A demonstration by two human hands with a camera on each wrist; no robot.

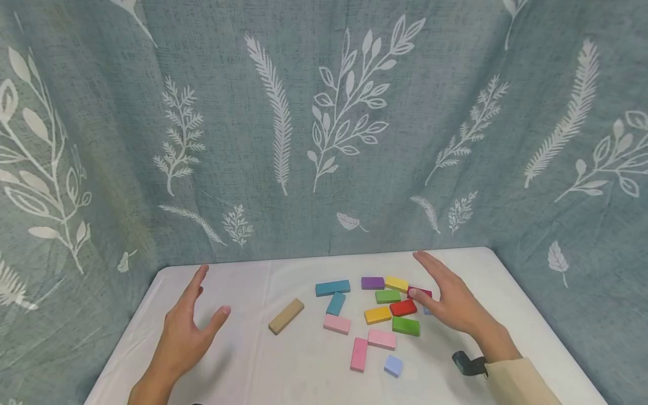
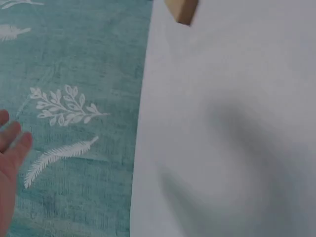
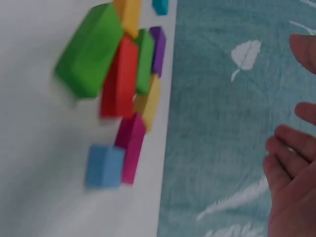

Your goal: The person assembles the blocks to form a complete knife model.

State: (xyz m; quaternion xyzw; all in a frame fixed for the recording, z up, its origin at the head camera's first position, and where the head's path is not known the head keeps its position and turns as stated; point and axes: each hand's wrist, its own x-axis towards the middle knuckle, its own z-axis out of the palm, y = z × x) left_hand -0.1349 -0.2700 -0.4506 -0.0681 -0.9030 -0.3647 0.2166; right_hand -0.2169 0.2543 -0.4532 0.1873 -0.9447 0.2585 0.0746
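My left hand [image 1: 183, 336] hovers over the left part of the table, thumb apart from the fingers, holding nothing; the tan block [image 1: 286, 316] lies to its right. Over the right side my right hand [image 1: 454, 300] is raised with its fingers extended and empty, partly covering a magenta block [image 1: 419, 292] and a light blue one [image 1: 427, 311] in the head view. Near it lie a red block [image 1: 403, 307], a green block [image 1: 406, 326] and a yellow block [image 1: 397, 284]. In the right wrist view the hand [image 3: 296, 158] is beside the magenta block [image 3: 131, 148], not touching it.
More blocks lie about the middle: a purple one [image 1: 372, 283], teal ones [image 1: 332, 288], pink ones [image 1: 382, 339] and a light blue one [image 1: 393, 365] nearest the front. A white cloth [image 1: 283, 371] covers the table, with a patterned blue-green curtain [image 1: 304, 225] behind and at both sides.
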